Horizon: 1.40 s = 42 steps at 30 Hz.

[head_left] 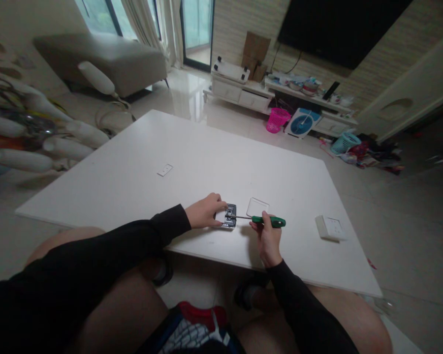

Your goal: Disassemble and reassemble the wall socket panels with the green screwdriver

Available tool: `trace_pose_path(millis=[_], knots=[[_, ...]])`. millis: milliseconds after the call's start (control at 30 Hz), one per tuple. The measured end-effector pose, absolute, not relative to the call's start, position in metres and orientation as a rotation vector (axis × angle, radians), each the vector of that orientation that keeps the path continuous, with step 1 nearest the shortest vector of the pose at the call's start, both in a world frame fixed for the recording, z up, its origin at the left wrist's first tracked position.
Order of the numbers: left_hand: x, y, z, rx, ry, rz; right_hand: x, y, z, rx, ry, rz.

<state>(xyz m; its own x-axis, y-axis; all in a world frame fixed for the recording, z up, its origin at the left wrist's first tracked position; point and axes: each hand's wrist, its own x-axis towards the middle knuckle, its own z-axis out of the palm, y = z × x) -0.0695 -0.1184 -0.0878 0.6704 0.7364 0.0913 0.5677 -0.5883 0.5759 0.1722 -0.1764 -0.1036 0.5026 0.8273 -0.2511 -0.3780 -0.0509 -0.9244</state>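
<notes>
head: left hand pinches dark-faced module; right hand grips green-handled screwdriver.

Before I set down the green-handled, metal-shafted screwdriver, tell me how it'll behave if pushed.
The green-handled screwdriver should stay stiff, since its slim metal shaft looks straight. Its weight probably sits toward the handle, which is far thicker. Loose on the flat white tabletop, it may roll: the handle looks rounded, though its cross-section is unclear.
</notes>
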Motion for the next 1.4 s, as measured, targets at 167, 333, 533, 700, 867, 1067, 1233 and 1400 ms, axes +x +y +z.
trace_pose_path(millis=[167, 333, 533, 700, 867, 1067, 1233, 1400], knots=[[-0.072, -0.112, -0.083, 2.321, 1.005, 0.445, 0.172, -0.178, -0.103, -1.261, -0.478, 1.041], [-0.095, -0.082, -0.066, 2.0, 1.154, 0.534, 0.174, -0.178, -0.104, -1.254, -0.471, 1.059], [-0.153, -0.021, -0.06, 1.66, 1.463, 0.606, 0.176, -0.177, -0.104, -1.252, -0.454, 1.066], [-0.191, 0.003, -0.076, 1.586, 1.68, 0.521, 0.178, -0.177, -0.103, -1.262, -0.456, 1.082], [-0.208, 0.013, -0.093, 1.708, 1.874, 0.361, 0.179, -0.177, -0.102, -1.273, -0.459, 1.083], [-0.21, 0.018, -0.107, 1.909, 2.04, 0.224, 0.181, -0.176, -0.101, -1.273, -0.453, 1.084], [-0.209, 0.018, -0.109, 2.007, 2.038, 0.098, 0.187, -0.173, -0.099, -1.269, -0.435, 1.042], [-0.217, 0.01, -0.1, 2.045, 2.101, 0.071, 0.194, -0.169, -0.093, -1.24, -0.422, 1.021]])
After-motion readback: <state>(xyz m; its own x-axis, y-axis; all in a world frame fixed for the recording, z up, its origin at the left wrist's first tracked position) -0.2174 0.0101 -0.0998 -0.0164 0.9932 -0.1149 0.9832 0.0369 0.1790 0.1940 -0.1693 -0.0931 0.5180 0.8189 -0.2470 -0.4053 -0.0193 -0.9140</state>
